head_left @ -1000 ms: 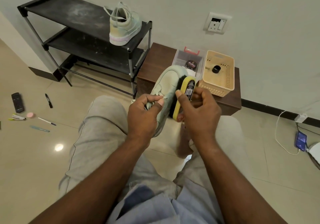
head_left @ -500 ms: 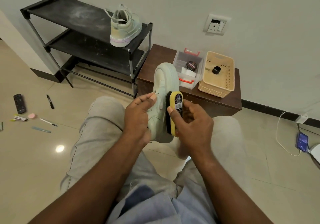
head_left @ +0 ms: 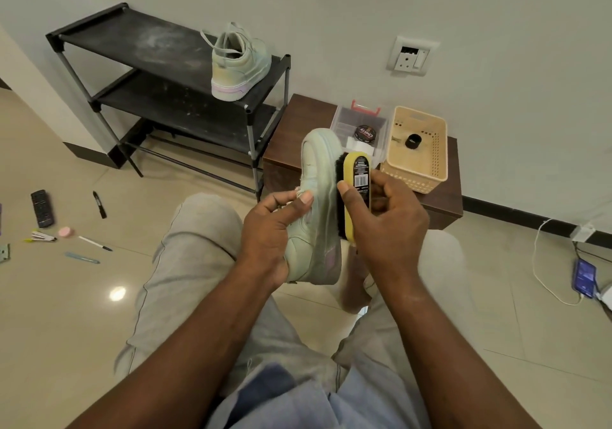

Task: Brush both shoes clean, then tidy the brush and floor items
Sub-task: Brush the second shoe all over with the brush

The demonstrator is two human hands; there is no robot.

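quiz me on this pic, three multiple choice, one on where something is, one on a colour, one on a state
1. Where is the other shoe? A on a chair; B on top of the black rack; C in a cardboard box.
2. What colour is the back of the brush? A red; B blue; C yellow.
3. What is the right hand doing? A gripping the brush against the held shoe; B hanging idle; C holding a cloth.
Answers: 1 B, it stands on the top shelf; 2 C, yellow back, black bristles; 3 A, fingers curl round the brush, bristles against the shoe.
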